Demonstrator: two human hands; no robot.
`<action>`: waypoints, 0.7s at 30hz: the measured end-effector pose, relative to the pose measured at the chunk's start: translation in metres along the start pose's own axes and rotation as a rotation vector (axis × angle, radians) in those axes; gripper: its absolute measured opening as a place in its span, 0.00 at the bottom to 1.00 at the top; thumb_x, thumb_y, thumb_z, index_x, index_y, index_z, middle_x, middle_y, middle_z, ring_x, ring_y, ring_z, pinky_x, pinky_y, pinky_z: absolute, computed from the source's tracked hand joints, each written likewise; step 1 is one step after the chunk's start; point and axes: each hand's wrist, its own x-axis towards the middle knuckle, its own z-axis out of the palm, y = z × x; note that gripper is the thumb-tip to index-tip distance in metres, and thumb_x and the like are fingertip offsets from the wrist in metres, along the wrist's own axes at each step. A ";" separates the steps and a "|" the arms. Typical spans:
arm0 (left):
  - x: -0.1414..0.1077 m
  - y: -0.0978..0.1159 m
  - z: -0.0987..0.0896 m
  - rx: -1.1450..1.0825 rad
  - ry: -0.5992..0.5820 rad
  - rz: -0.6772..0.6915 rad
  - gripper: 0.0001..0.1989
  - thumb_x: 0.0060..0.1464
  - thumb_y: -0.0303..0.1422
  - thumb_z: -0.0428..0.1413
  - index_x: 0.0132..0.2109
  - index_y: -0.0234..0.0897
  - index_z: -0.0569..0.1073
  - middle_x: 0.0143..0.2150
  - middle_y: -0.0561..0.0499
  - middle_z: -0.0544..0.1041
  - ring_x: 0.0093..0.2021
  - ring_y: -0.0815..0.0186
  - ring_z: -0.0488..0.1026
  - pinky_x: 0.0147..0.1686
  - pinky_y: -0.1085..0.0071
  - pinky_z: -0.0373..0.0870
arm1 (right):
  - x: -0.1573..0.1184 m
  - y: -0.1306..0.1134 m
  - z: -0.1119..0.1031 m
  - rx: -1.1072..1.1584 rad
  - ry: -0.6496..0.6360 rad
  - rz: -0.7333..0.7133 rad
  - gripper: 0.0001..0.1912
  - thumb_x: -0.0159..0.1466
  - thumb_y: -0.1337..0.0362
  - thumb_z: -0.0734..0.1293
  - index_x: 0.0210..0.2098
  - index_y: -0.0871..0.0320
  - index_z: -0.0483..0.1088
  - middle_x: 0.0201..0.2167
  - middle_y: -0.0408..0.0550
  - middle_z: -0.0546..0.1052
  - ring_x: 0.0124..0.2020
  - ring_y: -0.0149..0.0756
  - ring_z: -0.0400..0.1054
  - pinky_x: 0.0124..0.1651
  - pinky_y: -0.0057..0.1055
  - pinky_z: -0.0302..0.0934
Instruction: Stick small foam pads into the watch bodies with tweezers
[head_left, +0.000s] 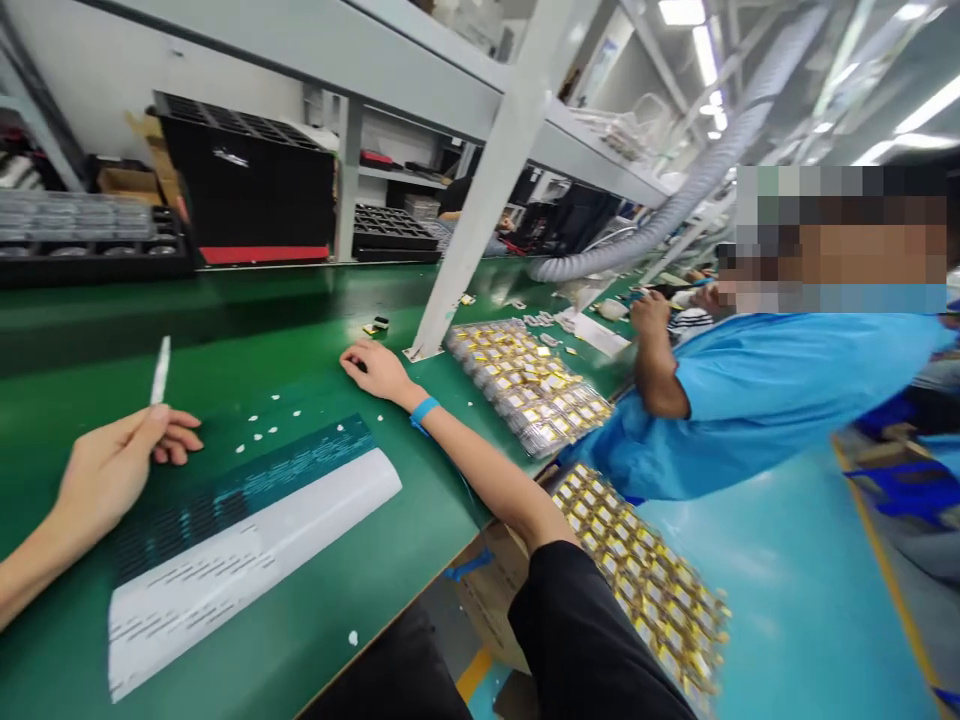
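Note:
My left hand grips a thin whitish tool between thumb and fingers, its tip pointing up. My right hand, with a blue band at the wrist, rests on the green table with curled fingers; whether it pinches anything is hidden. Just beyond its fingertips lie small black and yellow parts. Between my hands a sheet of labels, partly dark green and partly white, lies on the table. Several small white bits are scattered above the sheet.
A tray of yellow and silver parts lies right of the white post. Another such tray is beside my right arm. A person in blue works at the right. Black bins stand at the back left.

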 end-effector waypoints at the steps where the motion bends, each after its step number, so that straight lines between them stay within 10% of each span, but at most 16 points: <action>1: -0.001 0.001 0.000 -0.043 -0.024 -0.015 0.40 0.56 0.70 0.46 0.33 0.36 0.77 0.28 0.43 0.82 0.25 0.59 0.75 0.26 0.65 0.75 | -0.001 -0.005 -0.002 0.004 0.019 -0.017 0.11 0.75 0.66 0.62 0.51 0.59 0.74 0.39 0.50 0.77 0.43 0.41 0.72 0.48 0.34 0.66; 5: -0.005 -0.002 0.001 -0.032 -0.062 0.040 0.34 0.61 0.61 0.48 0.33 0.34 0.80 0.28 0.43 0.81 0.27 0.60 0.75 0.31 0.66 0.74 | -0.011 -0.044 -0.015 0.018 0.058 -0.169 0.22 0.78 0.61 0.55 0.69 0.57 0.62 0.43 0.51 0.79 0.47 0.43 0.72 0.50 0.37 0.68; 12: -0.008 -0.009 0.007 0.070 -0.073 0.307 0.25 0.62 0.52 0.51 0.26 0.39 0.76 0.27 0.47 0.80 0.30 0.60 0.75 0.35 0.68 0.70 | -0.010 -0.128 -0.021 -0.216 -0.174 -0.596 0.24 0.79 0.64 0.53 0.73 0.51 0.57 0.47 0.47 0.82 0.44 0.41 0.73 0.40 0.34 0.66; 17: -0.009 -0.008 0.008 0.102 -0.109 0.457 0.25 0.66 0.46 0.50 0.23 0.39 0.71 0.23 0.48 0.74 0.28 0.62 0.71 0.34 0.68 0.68 | 0.012 -0.163 -0.011 -0.268 -0.310 -0.391 0.15 0.77 0.62 0.59 0.61 0.57 0.67 0.48 0.55 0.83 0.49 0.46 0.76 0.37 0.35 0.63; 21: -0.012 -0.006 0.010 0.067 -0.161 0.505 0.19 0.63 0.46 0.54 0.30 0.40 0.78 0.32 0.47 0.82 0.35 0.60 0.77 0.39 0.67 0.70 | 0.030 -0.139 -0.015 -0.306 -0.259 -0.159 0.23 0.79 0.50 0.55 0.51 0.61 0.73 0.38 0.59 0.82 0.42 0.48 0.78 0.36 0.33 0.60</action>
